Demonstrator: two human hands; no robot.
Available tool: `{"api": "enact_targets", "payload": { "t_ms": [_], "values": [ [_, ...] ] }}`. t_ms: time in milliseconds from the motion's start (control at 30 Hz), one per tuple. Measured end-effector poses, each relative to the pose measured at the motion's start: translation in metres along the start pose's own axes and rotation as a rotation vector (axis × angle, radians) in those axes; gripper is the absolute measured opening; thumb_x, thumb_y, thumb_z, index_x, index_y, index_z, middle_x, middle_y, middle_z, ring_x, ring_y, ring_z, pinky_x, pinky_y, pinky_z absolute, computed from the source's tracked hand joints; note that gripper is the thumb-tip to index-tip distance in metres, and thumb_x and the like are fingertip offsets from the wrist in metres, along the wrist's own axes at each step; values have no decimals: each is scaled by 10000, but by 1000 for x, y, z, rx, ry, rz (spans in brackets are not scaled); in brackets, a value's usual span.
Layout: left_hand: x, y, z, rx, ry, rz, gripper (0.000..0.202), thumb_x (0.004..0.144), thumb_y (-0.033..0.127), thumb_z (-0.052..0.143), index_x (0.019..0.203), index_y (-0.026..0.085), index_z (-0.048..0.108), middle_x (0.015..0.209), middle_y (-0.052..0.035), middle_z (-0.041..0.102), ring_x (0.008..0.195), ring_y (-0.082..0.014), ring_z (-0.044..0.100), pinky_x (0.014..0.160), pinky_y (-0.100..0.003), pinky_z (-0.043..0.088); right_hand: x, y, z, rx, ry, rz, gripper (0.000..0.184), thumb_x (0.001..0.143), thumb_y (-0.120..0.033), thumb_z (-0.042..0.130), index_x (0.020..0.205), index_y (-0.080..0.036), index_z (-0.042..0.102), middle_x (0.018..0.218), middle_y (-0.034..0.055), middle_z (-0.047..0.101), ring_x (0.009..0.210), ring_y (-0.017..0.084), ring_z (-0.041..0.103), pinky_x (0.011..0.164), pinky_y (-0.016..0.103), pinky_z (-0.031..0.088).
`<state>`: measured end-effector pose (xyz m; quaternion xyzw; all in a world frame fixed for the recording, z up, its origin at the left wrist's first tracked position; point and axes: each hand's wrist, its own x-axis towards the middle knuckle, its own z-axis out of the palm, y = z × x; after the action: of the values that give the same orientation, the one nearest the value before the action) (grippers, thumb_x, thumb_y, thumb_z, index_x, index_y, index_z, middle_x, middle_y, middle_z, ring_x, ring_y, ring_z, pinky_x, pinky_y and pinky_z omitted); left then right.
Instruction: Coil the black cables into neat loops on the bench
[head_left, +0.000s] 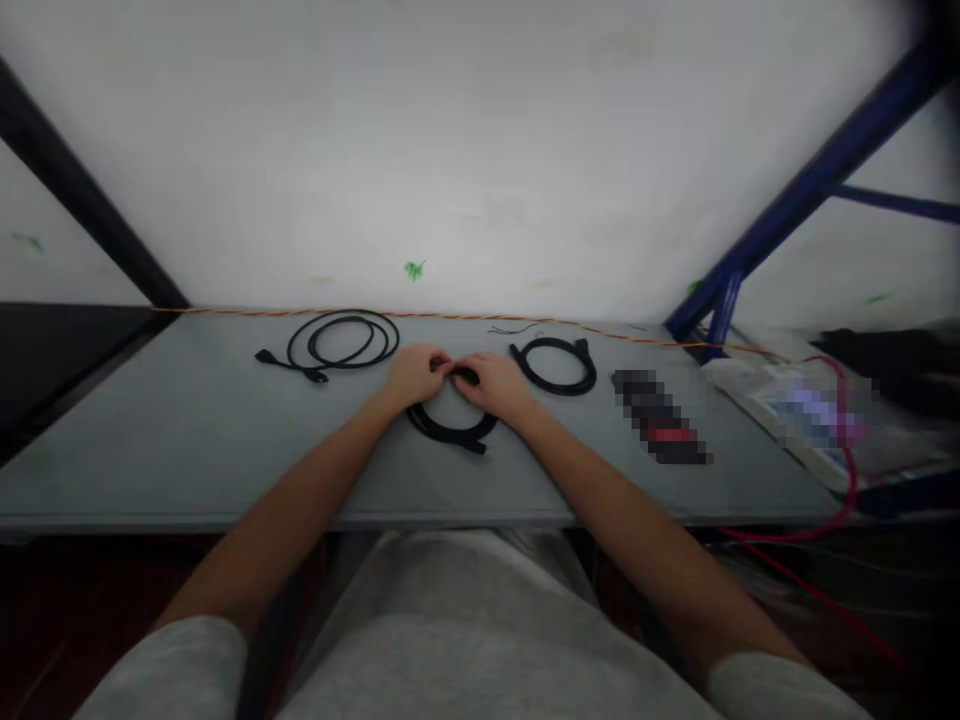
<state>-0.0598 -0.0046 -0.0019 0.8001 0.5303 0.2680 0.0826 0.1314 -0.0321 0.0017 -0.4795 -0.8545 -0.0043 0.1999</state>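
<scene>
A grey tabletop point(150, 450) runs in front of a white wall point(480, 150), with a dark blue metal frame point(810, 190) rising at the right and a thin orange-and-yellow wire point(420, 314) lying along the back edge. Three black cables lie coiled in a row across the table. The person's left hand point(414, 375) and right hand point(493, 388) meet at the middle one, a coiled black cable point(450, 428), near the table's front edge. Both hands are closed on the top of its loop, side by side and touching, while the rest of the coil lies on the table toward the person. How tight the grip is cannot be told at this size. To the left lies a looser black cable coil point(341, 342) with plug ends; to the right, a smaller black cable coil point(553, 365). Further right are a pixelated dark object point(660, 415) with a red band, then a blurred white board point(772, 400), with a red wire point(850, 480) running down past the table edge. Grey sleeves point(172, 670) cover the upper arms.
</scene>
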Motion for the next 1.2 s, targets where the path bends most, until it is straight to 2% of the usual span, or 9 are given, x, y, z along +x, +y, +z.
{"api": "enact_targets", "payload": {
  "t_ms": [400,567,733,933,1200],
  "values": [
    [-1,3,-2,65,-7,74,220,962,332,589,988,192,756,1024,-87,746,969,-239,650,917,-375,489,1,-2,5,73,53,88,278,1008,-342,569,1155,-179,740,1117,110,733,1055,243,654,937,336,471],
    [-3,5,-2,80,-7,132,188,980,281,551,999,181,709,1074,-106,715,1019,-246,643,934,-375,471,1,-3,3,15,41,63,285,1032,-298,508,1120,-183,753,1107,110,729,1013,237,649,898,334,472],
    [-5,12,-5,170,-41,152,188,997,226,482,1034,172,658,1087,-120,695,1078,-265,630,996,-404,431,1,-6,2,-90,79,-2,280,1027,-269,495,1044,-146,746,1099,155,697,1071,283,595,950,386,451],
    [-5,15,-4,264,-86,189,206,917,113,485,1062,167,622,1110,-138,681,1112,-287,615,994,-420,409,3,-8,3,-45,96,-5,222,999,-245,525,1027,-132,714,1154,166,630,1049,279,578,946,393,464],
    [6,19,-1,347,-117,48,186,890,190,544,1045,152,638,1019,-153,719,1035,-321,663,953,-462,401,8,-2,7,136,90,-128,161,933,-152,557,991,-131,706,1244,163,559,1116,256,560,1026,374,468]
  ]
}}
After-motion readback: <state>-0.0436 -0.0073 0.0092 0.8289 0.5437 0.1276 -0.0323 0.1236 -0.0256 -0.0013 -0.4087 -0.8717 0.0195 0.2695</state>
